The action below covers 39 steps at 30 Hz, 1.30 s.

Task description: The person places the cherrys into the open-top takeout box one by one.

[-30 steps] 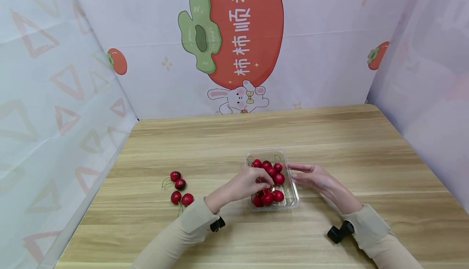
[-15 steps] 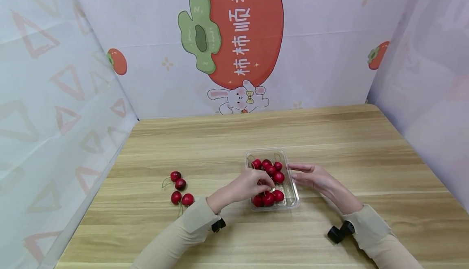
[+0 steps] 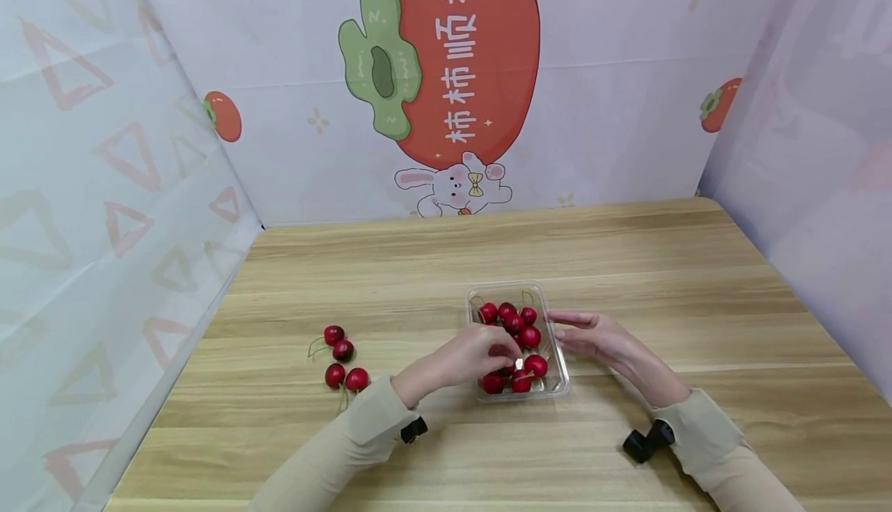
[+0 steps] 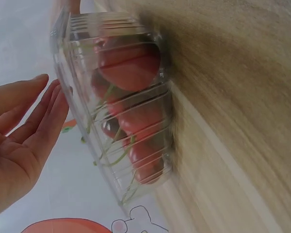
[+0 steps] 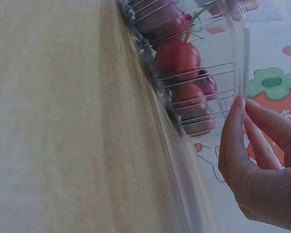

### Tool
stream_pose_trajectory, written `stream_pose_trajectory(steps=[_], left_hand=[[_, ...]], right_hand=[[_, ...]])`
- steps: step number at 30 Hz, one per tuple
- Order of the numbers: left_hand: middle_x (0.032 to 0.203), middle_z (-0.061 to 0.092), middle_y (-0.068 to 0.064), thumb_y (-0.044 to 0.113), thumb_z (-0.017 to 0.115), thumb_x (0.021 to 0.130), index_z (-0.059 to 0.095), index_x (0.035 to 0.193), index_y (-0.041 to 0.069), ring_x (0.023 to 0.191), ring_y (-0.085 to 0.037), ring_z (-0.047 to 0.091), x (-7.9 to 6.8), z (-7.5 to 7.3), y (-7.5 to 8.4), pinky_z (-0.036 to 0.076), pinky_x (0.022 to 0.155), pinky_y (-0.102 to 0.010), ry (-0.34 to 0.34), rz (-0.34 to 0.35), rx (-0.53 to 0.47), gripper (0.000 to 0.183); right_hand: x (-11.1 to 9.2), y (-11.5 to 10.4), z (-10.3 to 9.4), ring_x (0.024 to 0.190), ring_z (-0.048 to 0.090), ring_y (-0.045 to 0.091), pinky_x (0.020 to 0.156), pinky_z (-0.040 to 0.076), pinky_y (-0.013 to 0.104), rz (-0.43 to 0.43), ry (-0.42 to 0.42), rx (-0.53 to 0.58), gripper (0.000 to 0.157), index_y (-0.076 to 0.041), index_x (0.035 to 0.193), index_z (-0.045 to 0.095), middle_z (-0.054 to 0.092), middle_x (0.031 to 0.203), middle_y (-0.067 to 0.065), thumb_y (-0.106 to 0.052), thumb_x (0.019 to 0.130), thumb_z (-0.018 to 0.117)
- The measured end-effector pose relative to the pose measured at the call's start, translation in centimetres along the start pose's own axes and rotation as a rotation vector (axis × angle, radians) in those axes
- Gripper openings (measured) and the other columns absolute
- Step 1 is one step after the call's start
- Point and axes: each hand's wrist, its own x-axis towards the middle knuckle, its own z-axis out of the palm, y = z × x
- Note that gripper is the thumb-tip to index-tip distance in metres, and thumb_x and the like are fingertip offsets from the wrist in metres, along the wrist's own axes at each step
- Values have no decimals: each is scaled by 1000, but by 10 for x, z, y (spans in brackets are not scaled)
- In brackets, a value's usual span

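A clear plastic box [image 3: 554,390] holding several red cherries [image 3: 530,337] stands on the wooden table. My left hand [image 3: 481,351] reaches in over its left rim, fingers bent down among the cherries near the front; the fingertips are partly hidden. In the left wrist view, thumb and visible fingers of this left hand [image 4: 19,136] lie apart at the rim, loosely extended. Outside the box, my right hand [image 3: 605,341] rests extended fingertips against the right wall. The right wrist view shows those fingertips of the right hand [image 5: 262,165] right at the rim [image 5: 241,63].
Several loose cherries with stems [image 3: 343,350] lie on the table [image 3: 390,264] left of the box, close to the left sleeve [image 3: 348,450]. Black wrist cameras [image 3: 648,442] hang under both forearms. Printed cloth [image 3: 613,109] stands behind and at both sides.
Cherries at the front of the box have shifted slightly right and spread apart beside my left fingers. The left hand moved only a little; the right hand stayed at the box's side.
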Motion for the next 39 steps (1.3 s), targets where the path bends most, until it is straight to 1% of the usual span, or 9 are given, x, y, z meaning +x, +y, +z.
stream_pose_trajectory(steps=[5, 10, 13, 17, 24, 27, 32, 39], left_hand=[[90, 64, -1, 5, 62, 81, 66, 93, 5, 80, -2, 56, -9, -6, -3, 44, 69, -9, 14, -18, -30, 12], [89, 63, -1, 7, 61, 82, 65, 94, 4, 80, -6, 56, -21, -12, -6, 45, 68, -14, 41, -32, -36, 13], [89, 63, -1, 8, 61, 83, 65, 94, 4, 80, -8, 56, -28, -15, -9, 46, 69, -17, 55, -31, -51, 13], [88, 64, -4, 8, 60, 83, 64, 94, 2, 78, -7, 56, -37, -19, -12, 47, 70, -17, 63, -22, -71, 13], [91, 63, -2, 10, 59, 85, 64, 96, 3, 78, -7, 55, -53, -24, -18, 47, 71, -18, 103, -30, -58, 15], [92, 63, -4, 12, 59, 84, 64, 96, 3, 78, -7, 56, -60, -26, -20, 47, 71, -19, 117, -45, -50, 15], [94, 63, -6, 13, 60, 84, 63, 97, 3, 80, -9, 56, -72, -29, -22, 48, 73, -21, 126, -94, -50, 17], [94, 62, -5, 13, 60, 84, 63, 98, 7, 81, -10, 57, -90, -38, -27, 48, 74, -24, 165, -138, -32, 16]], right_hand=[[0, 1, -1, 89, 62, 14, 82, 47, 26, -19, -21, -8, 32, -16, 99, 65, 64, 102, -4, 9, 81, 54], [1, 2, -1, 89, 62, 15, 82, 47, 27, -22, -23, -8, 32, -15, 99, 66, 64, 102, -2, 8, 80, 56], [1, 1, -1, 90, 62, 15, 83, 47, 27, -22, -23, -10, 31, -15, 98, 65, 64, 102, -2, 8, 80, 56], [1, 1, -1, 90, 62, 15, 83, 47, 27, -21, -26, -16, 31, -15, 98, 65, 64, 103, -3, 9, 80, 55], [0, 0, 0, 91, 62, 16, 83, 46, 28, -10, -10, -12, 31, -12, 102, 64, 63, 104, -1, 8, 79, 57], [0, 0, 1, 90, 62, 16, 83, 46, 28, -2, -1, -3, 31, -11, 103, 64, 64, 104, 0, 8, 79, 57], [0, 0, 1, 90, 62, 16, 83, 47, 28, 4, 6, 9, 31, -12, 101, 65, 64, 102, -1, 9, 79, 57], [1, 0, 2, 89, 62, 17, 82, 47, 28, 10, 16, 15, 31, -12, 99, 65, 64, 102, 0, 9, 78, 57]])
